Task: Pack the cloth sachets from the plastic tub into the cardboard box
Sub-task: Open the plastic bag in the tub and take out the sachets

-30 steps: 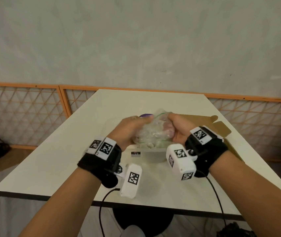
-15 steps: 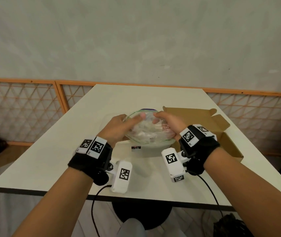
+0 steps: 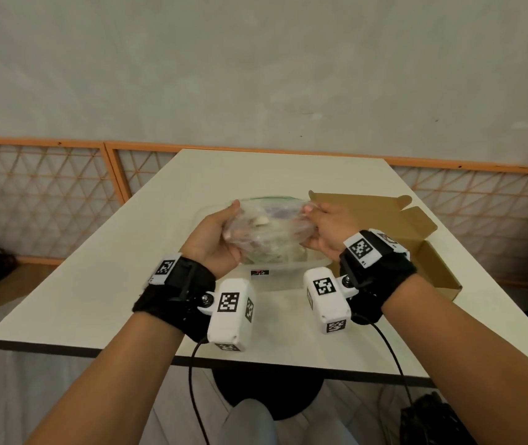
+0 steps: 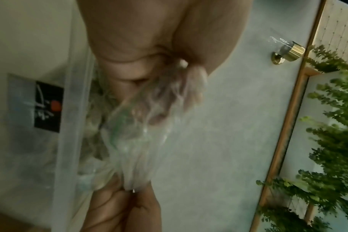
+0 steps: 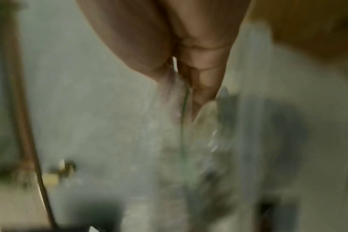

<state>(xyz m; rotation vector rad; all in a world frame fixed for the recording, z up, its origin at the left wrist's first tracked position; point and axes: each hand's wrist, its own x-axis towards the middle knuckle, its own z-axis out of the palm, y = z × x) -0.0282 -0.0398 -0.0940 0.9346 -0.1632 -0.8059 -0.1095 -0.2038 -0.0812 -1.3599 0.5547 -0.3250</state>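
A clear plastic bag [image 3: 269,232] filled with small cloth sachets hangs between both hands, just above the translucent plastic tub [image 3: 288,279]. My left hand [image 3: 221,232] grips the bag's left end with its thumb on top. At the bag's right end, my right hand [image 3: 322,228] pinches the film. The open cardboard box [image 3: 417,242] lies right of the tub, its flaps up. Close up, the left wrist view shows the bag [image 4: 141,133] bunched in my left hand [image 4: 133,62] beside the tub wall [image 4: 69,125]. The right wrist view is blurred; my right hand [image 5: 189,70] pinches the bag [image 5: 181,125].
The white table [image 3: 95,284] stands against an orange lattice rail [image 3: 47,194] and a grey wall. Cables run from both wrist cameras over the table's near edge. A dark bag [image 3: 433,419] sits on the floor at the lower right.
The hands have moved apart and stretched the bag wider between them. It was bunched between the hands a second ago. The head view has shifted, showing more of the box.
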